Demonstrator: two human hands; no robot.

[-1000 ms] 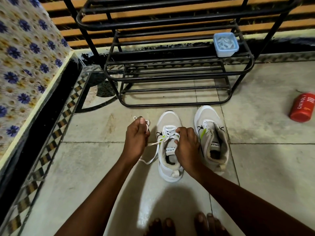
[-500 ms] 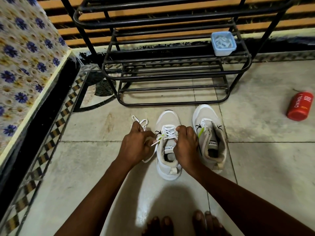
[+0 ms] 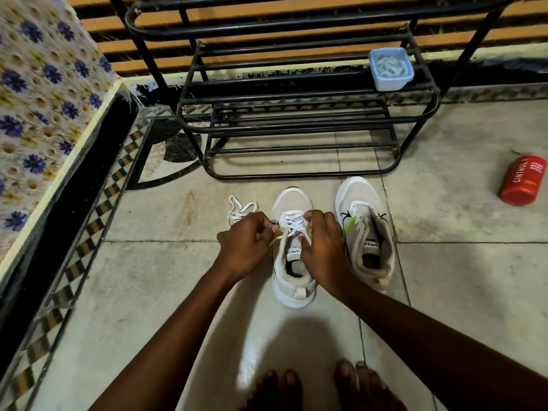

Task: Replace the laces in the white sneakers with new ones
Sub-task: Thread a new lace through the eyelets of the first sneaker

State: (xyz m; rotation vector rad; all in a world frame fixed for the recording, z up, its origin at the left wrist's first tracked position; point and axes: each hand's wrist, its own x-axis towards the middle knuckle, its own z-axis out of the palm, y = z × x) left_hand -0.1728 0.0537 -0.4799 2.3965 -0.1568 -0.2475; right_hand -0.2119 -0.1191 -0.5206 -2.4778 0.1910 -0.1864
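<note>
Two white sneakers stand side by side on the tiled floor, toes pointing away from me. The left sneaker [image 3: 292, 262] carries a white lace [image 3: 292, 222] threaded across its upper eyelets. My left hand [image 3: 246, 243] pinches the lace at the shoe's left side. My right hand [image 3: 324, 243] pinches the lace at the tongue on the right side. A loose white lace [image 3: 240, 209] lies bunched on the floor just beyond my left hand. The right sneaker [image 3: 366, 229] stands untouched, with its tongue open and only a short run of lace near its toe.
A black metal shoe rack [image 3: 296, 120] stands just behind the sneakers, with a small blue tub [image 3: 390, 69] on its shelf. A red can [image 3: 523, 183] lies on the floor at right. A floral-covered ledge [image 3: 44, 108] runs along the left. My bare toes [image 3: 320, 387] show at the bottom.
My left hand has moved in from the left toward the sneaker's eyelets, taking up the slack lace. The loose lace now lies on the floor beyond it. My right hand stays at the tongue.
</note>
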